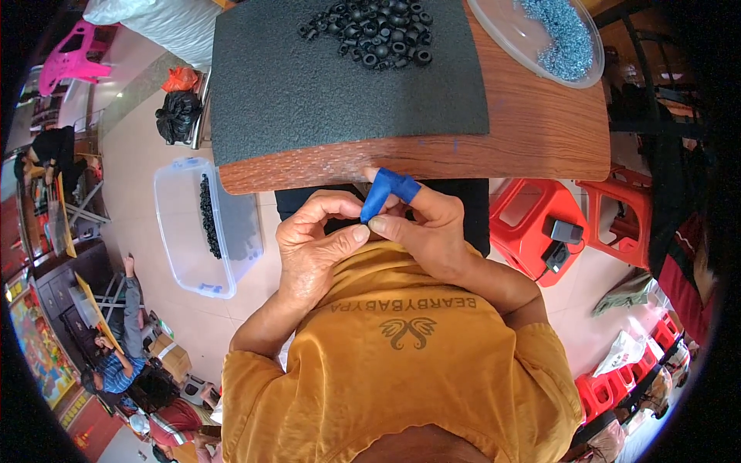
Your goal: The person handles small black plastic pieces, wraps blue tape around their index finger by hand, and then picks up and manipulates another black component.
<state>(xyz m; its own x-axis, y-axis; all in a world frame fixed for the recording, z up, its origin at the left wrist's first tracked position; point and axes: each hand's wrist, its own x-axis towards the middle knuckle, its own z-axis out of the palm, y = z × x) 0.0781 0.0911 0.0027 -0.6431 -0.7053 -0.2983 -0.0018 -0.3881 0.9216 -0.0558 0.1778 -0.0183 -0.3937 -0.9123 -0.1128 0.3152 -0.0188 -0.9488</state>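
A blue strip of tape [377, 197] wraps the bent index finger of my right hand [434, 230], just in front of the table's near edge. The strip's lower end meets the thumb of my left hand [315, 238]. Both hands are closed, thumb tips nearly touching, and seem to pinch that end between them. Whether anything smaller lies in the pinch is hidden. Beyond the hands, a pile of small black ring-shaped parts [384, 35] rests on a dark textured mat [332, 108]. A shallow clear tray [503, 35] holds many small shiny bluish metal pieces [573, 46].
The wooden table [548, 131] spans the far side. On the floor at left stands a clear plastic bin [174, 255] with black parts inside. Red stools [532, 212] stand at right, one carrying black adapters [566, 231]. Other people sit at far left.
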